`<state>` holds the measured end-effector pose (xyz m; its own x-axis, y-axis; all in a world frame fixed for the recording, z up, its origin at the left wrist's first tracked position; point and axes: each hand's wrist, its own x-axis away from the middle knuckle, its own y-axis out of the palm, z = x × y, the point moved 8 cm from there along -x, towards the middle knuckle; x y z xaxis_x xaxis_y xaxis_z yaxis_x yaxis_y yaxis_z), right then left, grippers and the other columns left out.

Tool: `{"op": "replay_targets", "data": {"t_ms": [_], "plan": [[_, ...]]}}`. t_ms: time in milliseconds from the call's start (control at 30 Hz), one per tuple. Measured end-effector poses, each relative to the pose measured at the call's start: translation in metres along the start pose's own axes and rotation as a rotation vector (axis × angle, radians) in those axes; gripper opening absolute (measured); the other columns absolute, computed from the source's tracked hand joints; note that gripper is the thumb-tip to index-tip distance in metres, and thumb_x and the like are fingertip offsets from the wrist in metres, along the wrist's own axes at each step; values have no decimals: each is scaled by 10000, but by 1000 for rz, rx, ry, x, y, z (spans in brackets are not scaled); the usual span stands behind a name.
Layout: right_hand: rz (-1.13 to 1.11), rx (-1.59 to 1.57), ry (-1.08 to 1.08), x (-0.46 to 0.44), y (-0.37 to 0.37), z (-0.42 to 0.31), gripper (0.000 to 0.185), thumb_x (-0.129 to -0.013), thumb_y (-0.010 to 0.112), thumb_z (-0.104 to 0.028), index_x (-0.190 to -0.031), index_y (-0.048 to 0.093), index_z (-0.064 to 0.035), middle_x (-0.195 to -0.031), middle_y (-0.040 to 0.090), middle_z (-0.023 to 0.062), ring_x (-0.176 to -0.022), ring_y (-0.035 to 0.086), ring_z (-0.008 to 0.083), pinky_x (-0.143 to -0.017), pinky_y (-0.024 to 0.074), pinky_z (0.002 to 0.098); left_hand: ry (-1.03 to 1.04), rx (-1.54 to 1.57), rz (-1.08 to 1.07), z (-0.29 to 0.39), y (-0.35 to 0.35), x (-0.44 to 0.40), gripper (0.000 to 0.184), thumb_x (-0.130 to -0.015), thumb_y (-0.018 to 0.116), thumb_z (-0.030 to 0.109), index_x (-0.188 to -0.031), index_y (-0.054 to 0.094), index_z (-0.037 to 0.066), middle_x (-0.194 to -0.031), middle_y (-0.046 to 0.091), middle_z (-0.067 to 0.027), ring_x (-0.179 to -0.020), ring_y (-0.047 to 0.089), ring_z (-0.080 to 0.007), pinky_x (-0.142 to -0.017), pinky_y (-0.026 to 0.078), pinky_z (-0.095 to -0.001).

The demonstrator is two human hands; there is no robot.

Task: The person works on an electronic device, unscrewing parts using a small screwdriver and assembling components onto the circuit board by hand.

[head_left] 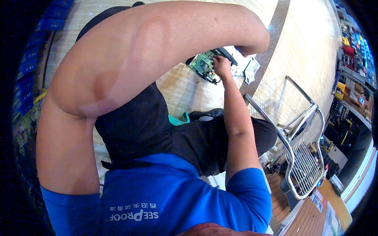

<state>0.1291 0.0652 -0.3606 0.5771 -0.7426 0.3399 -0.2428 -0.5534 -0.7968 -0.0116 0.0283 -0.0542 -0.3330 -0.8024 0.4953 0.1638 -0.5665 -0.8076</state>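
A green circuit board (pixel 201 65) with black connectors along its edges lies low in front of me, partly hidden by my left forearm. My right hand (pixel 223 67) reaches down onto the board's right side. Its fingers are curled together there, and whatever sits between them is too small to make out. My left arm is bent across the top of the view, and the back of my left hand (pixel 254 37) is right of the board, its fingers hidden from the camera. A long black part (pixel 228 56) lies beside the board, next to a pale grey slotted piece (pixel 252 70).
A metal-framed chair (pixel 305 169) with a slatted surface stands to the right. Something teal (pixel 179 120) shows by my legs. Blue bins (pixel 29 74) line the left side, and shelves with tools and boxes (pixel 350 92) stand at the far right.
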Motion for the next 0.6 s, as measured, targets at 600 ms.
{"op": "replay_targets", "data": {"t_ms": [600], "plan": [[68,0,-7,0,-10,3,265,-826,678,-203,-1007,705,-11,-852,702,191,-776,694,296,-735,531,375,87,-90,41,13,0,-23,233,-654,749,128,-882,765,84,-910,717,-132,-842,684,-297,-728,537,-428]]}}
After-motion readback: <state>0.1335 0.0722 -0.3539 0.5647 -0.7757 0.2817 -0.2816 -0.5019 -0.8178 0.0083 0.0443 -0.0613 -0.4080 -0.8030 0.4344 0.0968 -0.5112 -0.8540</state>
